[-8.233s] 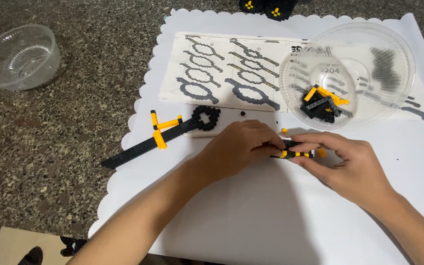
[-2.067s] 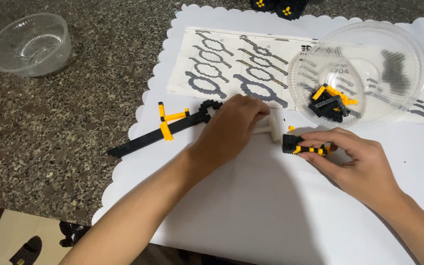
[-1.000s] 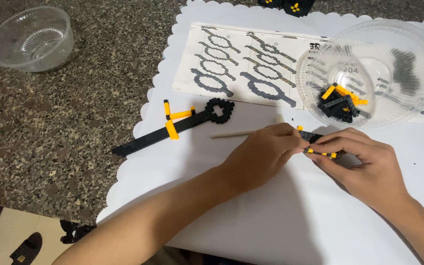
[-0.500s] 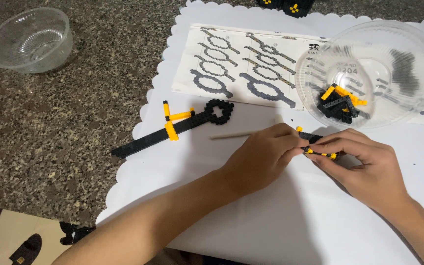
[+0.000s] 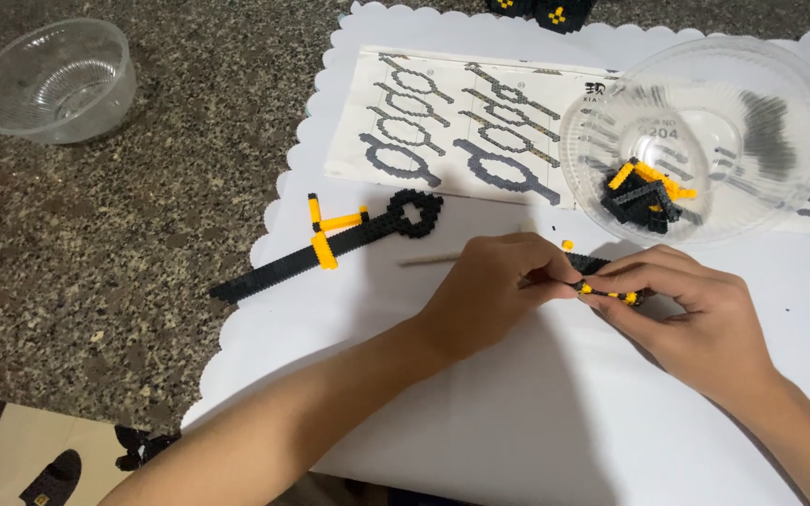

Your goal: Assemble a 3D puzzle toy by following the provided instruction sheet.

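Black-and-yellow bricks make up the small block assembly point(image 5: 605, 286), pinched from both ends just above the white paper mat point(image 5: 480, 412), between the left hand point(image 5: 494, 290) and the right hand point(image 5: 686, 314). Both sets of fingertips are closed on it; which piece is being pressed is hard to tell. Steady it low and press straight down. Nearby lie the finished black sword model point(image 5: 330, 244), a thin wooden stick point(image 5: 431, 260), the instruction sheet point(image 5: 452, 131) and a clear bowl of spare bricks point(image 5: 705, 131).
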